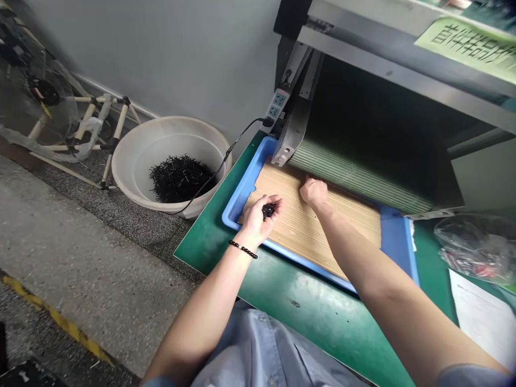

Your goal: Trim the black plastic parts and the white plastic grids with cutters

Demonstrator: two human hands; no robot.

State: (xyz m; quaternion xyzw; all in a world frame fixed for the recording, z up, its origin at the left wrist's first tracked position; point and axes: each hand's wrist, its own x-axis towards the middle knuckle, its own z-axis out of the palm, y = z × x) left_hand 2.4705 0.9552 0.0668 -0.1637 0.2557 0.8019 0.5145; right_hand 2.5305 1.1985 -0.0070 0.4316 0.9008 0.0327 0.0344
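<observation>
My left hand [260,217] is cupped palm up, with its fingers curled around a small heap of shiny black parts [269,210]. It hangs above the near left edge of a blue tray [231,207]. Inside the tray lies a sheet of ribbed cardboard [290,226]. Farther in, my right hand [314,192] is at the cardboard, just below the lip of a green conveyor belt [358,180]. Its fingers are bent and closed, pointing away from me, and whatever they pinch is hidden.
A large white tub [133,161] with a pile of black scraps [181,177] stands on the floor at left. A black cable runs over it from a power strip [276,105]. Plastic bags [479,247] and a paper sheet [484,317] lie right on the green table [298,306].
</observation>
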